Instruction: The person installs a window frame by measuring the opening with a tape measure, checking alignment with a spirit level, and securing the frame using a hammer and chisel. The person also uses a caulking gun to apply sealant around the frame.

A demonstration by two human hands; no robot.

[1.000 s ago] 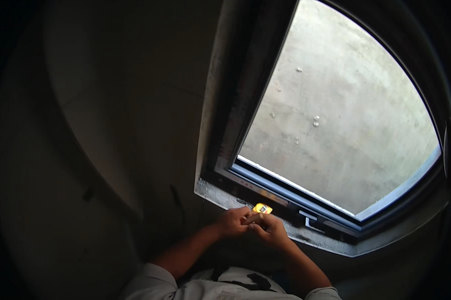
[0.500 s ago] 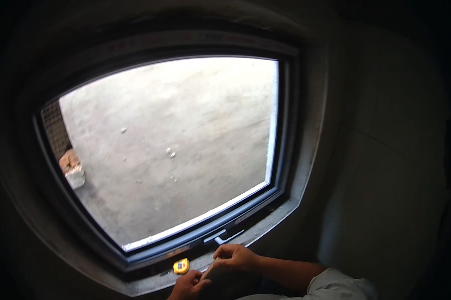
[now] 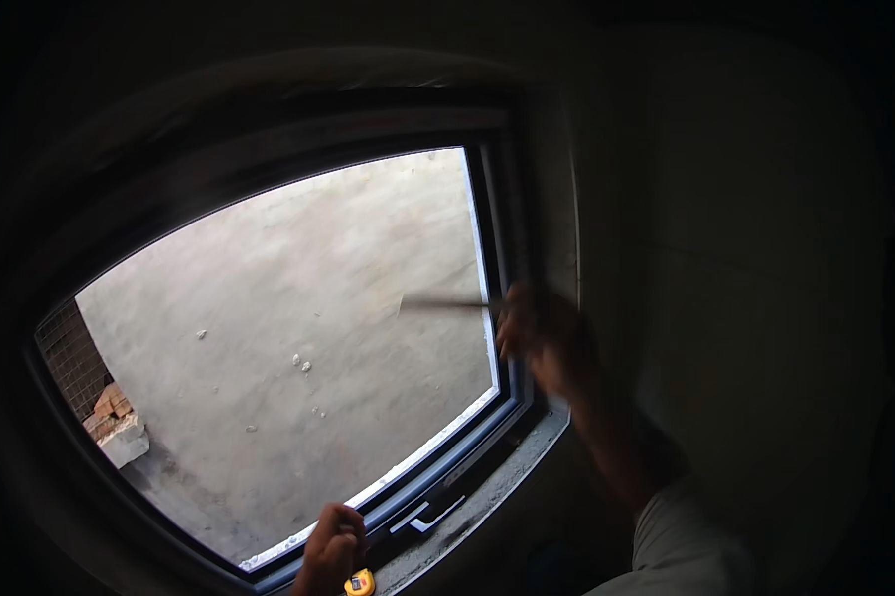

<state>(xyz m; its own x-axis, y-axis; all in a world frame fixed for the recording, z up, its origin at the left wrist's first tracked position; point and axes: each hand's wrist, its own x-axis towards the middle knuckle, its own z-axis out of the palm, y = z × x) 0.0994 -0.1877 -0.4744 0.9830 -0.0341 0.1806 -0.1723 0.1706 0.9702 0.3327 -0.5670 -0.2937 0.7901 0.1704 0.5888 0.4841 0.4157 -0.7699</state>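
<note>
Visibly, the right hand [image 3: 547, 338] grips a strip [image 3: 442, 303] — the left hand [image 3: 334, 541], hold unclear, is near a yellow tape measure [image 3: 361, 583].

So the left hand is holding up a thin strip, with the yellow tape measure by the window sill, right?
No, the head view shows the right hand holding up the thin strip; the yellow tape measure is by the window sill.

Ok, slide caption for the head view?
Right hand holding a thin strip by a window frame, left hand beside a yellow tape measure.
</note>
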